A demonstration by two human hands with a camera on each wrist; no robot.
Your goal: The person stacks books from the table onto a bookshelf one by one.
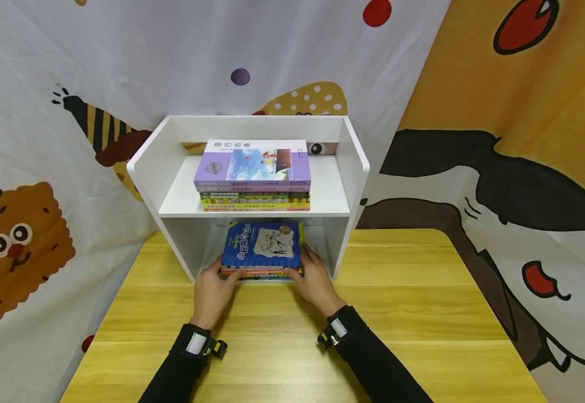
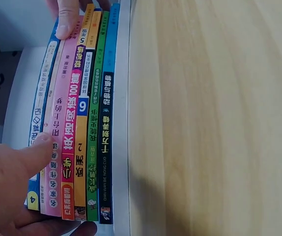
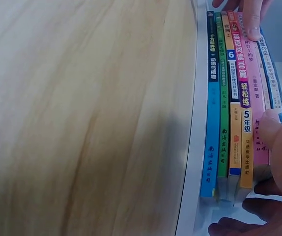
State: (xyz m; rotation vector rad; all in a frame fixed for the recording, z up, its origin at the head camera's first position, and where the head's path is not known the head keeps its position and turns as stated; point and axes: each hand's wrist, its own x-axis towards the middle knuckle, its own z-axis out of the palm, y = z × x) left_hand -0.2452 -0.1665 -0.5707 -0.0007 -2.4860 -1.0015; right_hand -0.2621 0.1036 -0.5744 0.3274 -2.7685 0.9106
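Observation:
A stack of books [image 1: 259,275] lies flat on the lower shelf of a white bookcase, topped by a blue book [image 1: 252,238] with a drawing on its cover. My left hand [image 1: 213,294] holds the stack's left end, the thumb on the spines and the fingers along the side. At the right end my right hand [image 1: 316,284] does the same. Both wrist views show the coloured spines: a pink book [image 2: 57,152], a green book [image 2: 93,162] and a blue-and-black book [image 3: 211,108] lowest, right by the shelf's front edge. Fingers behind the stack's ends are partly hidden.
The white bookcase [image 1: 144,162] stands on a wooden table [image 1: 272,347]. Its upper shelf [image 1: 330,190] bears another flat stack of books with a purple book [image 1: 217,170] on top. A cartoon-printed cloth [image 1: 197,56] hangs behind; side panels flank both hands.

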